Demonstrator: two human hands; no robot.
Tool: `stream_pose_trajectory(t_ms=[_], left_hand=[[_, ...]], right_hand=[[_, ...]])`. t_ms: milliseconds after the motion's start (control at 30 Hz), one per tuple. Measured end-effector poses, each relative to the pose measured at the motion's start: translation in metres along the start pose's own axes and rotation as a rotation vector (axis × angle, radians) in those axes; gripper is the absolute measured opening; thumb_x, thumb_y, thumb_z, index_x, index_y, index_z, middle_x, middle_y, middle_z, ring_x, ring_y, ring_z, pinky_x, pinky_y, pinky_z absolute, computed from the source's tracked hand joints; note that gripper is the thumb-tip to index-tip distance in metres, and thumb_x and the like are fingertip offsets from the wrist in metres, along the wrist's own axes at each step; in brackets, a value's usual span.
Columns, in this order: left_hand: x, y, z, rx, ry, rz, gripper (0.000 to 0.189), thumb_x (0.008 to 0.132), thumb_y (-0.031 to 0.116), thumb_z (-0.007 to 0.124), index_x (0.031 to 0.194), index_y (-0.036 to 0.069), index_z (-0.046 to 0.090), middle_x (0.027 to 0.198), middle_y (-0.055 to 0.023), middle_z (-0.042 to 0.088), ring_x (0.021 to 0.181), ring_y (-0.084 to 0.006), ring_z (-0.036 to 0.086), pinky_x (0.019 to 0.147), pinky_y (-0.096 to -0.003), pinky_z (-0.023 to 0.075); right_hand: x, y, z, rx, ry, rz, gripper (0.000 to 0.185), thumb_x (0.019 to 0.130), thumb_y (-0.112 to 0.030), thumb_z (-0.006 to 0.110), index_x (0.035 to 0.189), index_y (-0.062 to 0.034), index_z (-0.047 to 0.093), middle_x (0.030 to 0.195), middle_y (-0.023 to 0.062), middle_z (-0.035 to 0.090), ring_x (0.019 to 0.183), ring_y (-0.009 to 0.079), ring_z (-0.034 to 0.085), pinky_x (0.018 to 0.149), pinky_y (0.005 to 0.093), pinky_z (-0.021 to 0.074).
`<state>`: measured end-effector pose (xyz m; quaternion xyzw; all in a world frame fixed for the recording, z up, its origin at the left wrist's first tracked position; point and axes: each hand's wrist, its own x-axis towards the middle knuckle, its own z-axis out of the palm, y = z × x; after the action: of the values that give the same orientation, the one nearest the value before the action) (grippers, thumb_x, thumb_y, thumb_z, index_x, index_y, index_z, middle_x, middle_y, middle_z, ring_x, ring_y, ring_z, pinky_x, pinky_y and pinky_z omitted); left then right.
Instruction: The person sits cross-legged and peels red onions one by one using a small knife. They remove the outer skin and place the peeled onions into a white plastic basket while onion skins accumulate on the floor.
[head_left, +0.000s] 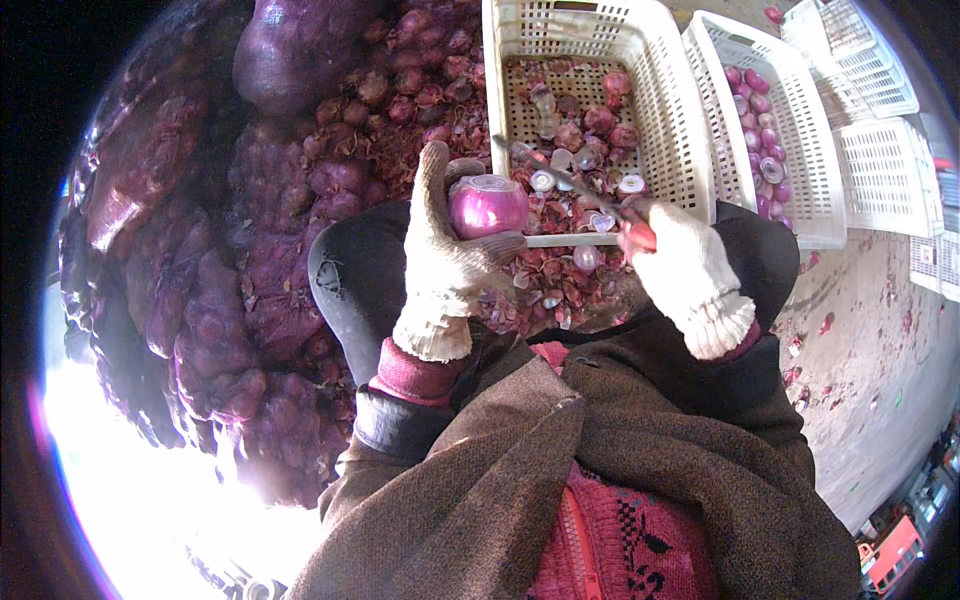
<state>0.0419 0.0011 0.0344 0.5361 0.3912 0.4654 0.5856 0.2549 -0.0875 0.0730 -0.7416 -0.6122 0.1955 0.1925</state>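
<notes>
Wearing a knitted white glove, my left hand (442, 255) grips a shiny purple onion (489, 208) whose upper end is cut flat, showing pale rings. My right hand (686, 262), gloved likewise, is closed around the red handle of a knife (570, 180). The blade points up and left over the near part of a white plastic crate (675, 97), apart from the onion. Inside that crate lie several unpeeled onions (598, 120), cut onion ends (543, 181) and loose skins.
Mesh sacks of onions (217, 277) and loose onions (375, 90) are heaped on my left. A second white crate (806, 127) at right holds peeled onions (766, 142). Stacked crates (885, 165) stand beyond it. Skins (551, 296) litter the floor between my legs.
</notes>
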Motion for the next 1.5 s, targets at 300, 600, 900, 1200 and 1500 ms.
stream_pose_trajectory(t_ms=[300, 600, 900, 1200, 1500], left_hand=[[-0.002, 0.015, 0.007, -0.591, 0.03, -0.145, 0.103, 0.052, 0.001, 0.083, 0.141, 0.005, 0.03, 0.12, -0.0165, 0.053, 0.107, -0.0293, 0.056, 0.088, -0.0398, 0.0511], [0.002, 0.004, 0.001, -0.85, -0.025, -0.212, 0.085, 0.062, 0.011, 0.076, 0.136, 0.002, 0.035, 0.125, -0.0192, 0.052, 0.115, -0.0323, 0.052, 0.099, -0.0446, 0.0443], [0.006, -0.002, -0.002, -0.876, 0.004, -0.219, 0.081, 0.063, 0.011, 0.075, 0.135, 0.002, 0.037, 0.123, -0.0201, 0.053, 0.115, -0.0346, 0.052, 0.099, -0.0471, 0.0435], [0.001, 0.005, 0.017, -0.574, -0.102, -0.153, 0.097, 0.058, 0.015, 0.081, 0.14, 0.002, 0.031, 0.127, -0.0183, 0.05, 0.116, -0.0306, 0.052, 0.098, -0.0412, 0.0434], [-0.001, 0.007, 0.001, -0.307, -0.062, -0.358, 0.104, 0.052, -0.004, 0.077, 0.143, 0.001, 0.027, 0.132, -0.0161, 0.045, 0.117, -0.0267, 0.05, 0.091, -0.0329, 0.0495]], right_hand=[[-0.005, 0.005, 0.027, 0.141, -0.081, -0.002, 0.014, 0.079, -0.015, 0.061, 0.087, -0.0041, 0.057, 0.077, 0.0187, 0.06, 0.073, 0.0373, 0.062, 0.063, 0.0428, 0.0487], [-0.01, -0.015, 0.035, 0.389, -0.077, -0.002, 0.024, 0.081, -0.017, 0.065, 0.1, -0.0026, 0.061, 0.086, 0.0208, 0.062, 0.079, 0.0377, 0.061, 0.066, 0.0414, 0.0476], [-0.008, -0.005, 0.056, 0.632, -0.129, 0.101, 0.029, 0.085, -0.013, 0.064, 0.111, -0.0002, 0.06, 0.08, 0.0097, 0.064, 0.071, 0.0179, 0.06, 0.061, 0.0323, 0.0476], [0.021, -0.038, 0.029, 1.241, -0.331, 0.414, 0.032, 0.083, -0.017, 0.069, 0.111, -0.0039, 0.059, 0.072, 0.0022, 0.06, 0.051, 0.0078, 0.052, 0.044, 0.0244, 0.0401], [0.022, -0.028, 0.045, 0.835, 0.008, 0.087, 0.034, 0.08, -0.016, 0.071, 0.11, -0.0037, 0.061, 0.09, 0.0115, 0.066, 0.077, 0.0228, 0.063, 0.068, 0.033, 0.0504]])
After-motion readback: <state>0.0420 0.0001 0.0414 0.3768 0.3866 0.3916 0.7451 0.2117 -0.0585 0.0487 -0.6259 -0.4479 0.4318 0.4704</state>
